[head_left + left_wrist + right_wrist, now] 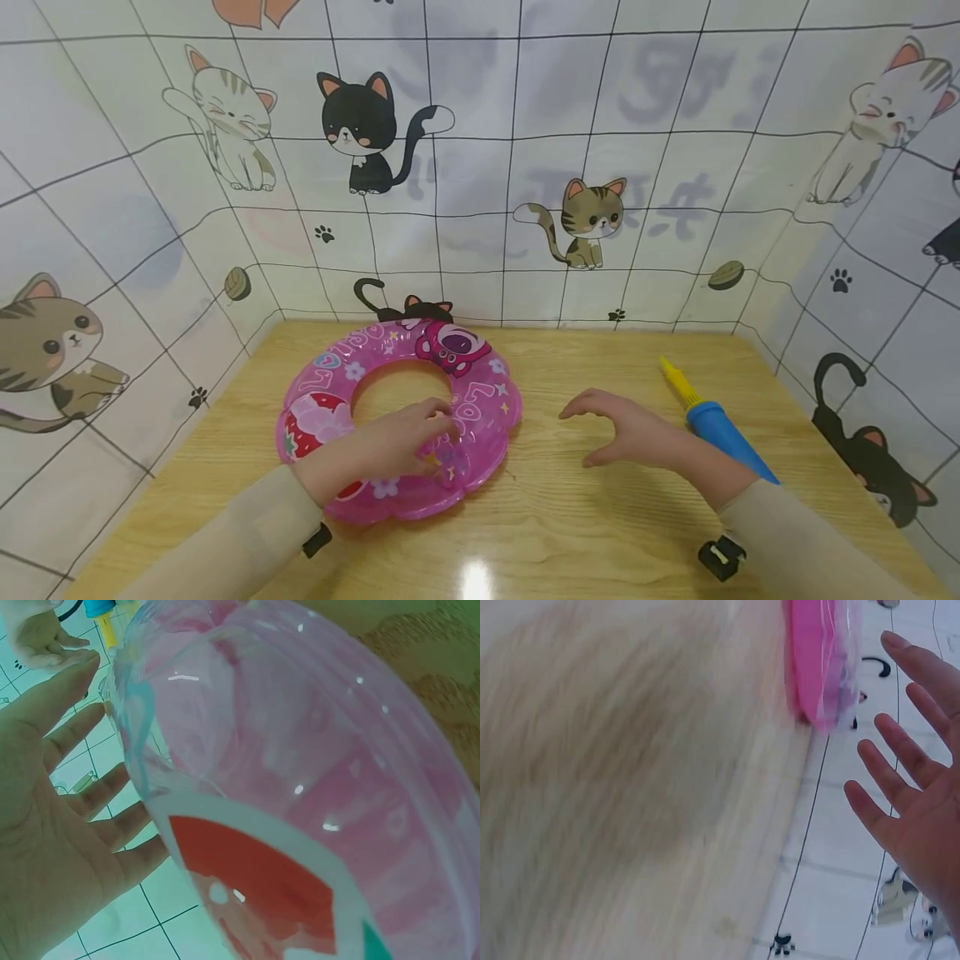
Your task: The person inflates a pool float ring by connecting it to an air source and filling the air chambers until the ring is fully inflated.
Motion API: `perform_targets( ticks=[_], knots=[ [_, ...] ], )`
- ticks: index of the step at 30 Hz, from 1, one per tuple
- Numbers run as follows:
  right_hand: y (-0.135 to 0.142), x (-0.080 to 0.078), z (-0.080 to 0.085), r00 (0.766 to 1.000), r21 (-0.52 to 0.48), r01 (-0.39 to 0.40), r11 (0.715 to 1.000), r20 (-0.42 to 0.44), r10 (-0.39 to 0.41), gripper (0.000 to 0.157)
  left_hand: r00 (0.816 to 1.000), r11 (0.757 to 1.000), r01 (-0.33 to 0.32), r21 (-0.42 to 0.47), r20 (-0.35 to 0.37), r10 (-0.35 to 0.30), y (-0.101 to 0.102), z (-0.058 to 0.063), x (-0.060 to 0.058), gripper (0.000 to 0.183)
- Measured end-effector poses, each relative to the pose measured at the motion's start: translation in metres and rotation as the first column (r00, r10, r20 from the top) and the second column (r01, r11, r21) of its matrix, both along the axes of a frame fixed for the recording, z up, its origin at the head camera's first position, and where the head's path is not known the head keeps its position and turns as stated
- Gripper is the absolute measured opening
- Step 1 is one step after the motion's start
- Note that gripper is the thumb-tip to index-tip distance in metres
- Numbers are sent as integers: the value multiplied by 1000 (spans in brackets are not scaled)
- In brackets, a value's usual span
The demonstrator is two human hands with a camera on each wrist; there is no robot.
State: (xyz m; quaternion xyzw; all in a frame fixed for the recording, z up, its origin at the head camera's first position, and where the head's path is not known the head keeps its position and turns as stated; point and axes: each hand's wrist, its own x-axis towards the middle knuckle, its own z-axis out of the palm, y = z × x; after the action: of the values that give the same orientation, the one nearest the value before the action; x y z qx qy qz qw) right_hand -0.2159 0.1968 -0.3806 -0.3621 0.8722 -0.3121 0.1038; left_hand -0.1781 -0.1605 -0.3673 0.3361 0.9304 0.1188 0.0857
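A pink inflatable swim ring [491,400] with strawberry, bear and lettering prints lies on the left half of the wooden table, looking filled out. My left hand [390,446] is over the ring's near side, fingers spread and loosely bent; in the left wrist view the hand [60,817] is beside the clear pink wall [300,772], and I cannot tell whether it touches. To the right of the ring my right hand [637,429] hovers above the table with thumb and fingers apart, holding nothing. Behind that forearm lies a blue hand pump [727,437] with a yellow nozzle [678,383].
The wooden table [555,533] runs back to walls covered in white grid paper [480,175] with cartoon cats. Side walls close in the left and right. Dark wrist devices, such as the right one [722,557], hang below both cuffs.
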Motion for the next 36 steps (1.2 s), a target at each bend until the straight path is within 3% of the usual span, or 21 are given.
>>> perform_targets(
  ticks=[8, 13, 19, 27, 36],
  knots=[
    [-48, 12, -18, 994, -121, -91, 988, -74, 83, 48, 999, 1000, -19, 0, 31, 19, 2, -2, 1, 41],
    [-74, 17, -28, 993, -157, -93, 983, -82, 80, 43, 998, 999, -36, 6, 43, 35, 2, -8, 0, 39],
    [-100, 19, -32, 986, -146, -97, 984, -150, 75, 40, 996, 998, -62, 15, 62, 61, 0, -13, 2, 39],
    [-123, 15, -33, 964, -97, -85, 992, -258, 58, 30, 998, 999, -33, 35, 50, 32, -2, -12, 2, 37],
    [-133, 13, -31, 967, -13, -47, 999, -253, 42, 30, 997, 997, -45, 68, 73, 40, -1, -15, 1, 32]
  ],
)
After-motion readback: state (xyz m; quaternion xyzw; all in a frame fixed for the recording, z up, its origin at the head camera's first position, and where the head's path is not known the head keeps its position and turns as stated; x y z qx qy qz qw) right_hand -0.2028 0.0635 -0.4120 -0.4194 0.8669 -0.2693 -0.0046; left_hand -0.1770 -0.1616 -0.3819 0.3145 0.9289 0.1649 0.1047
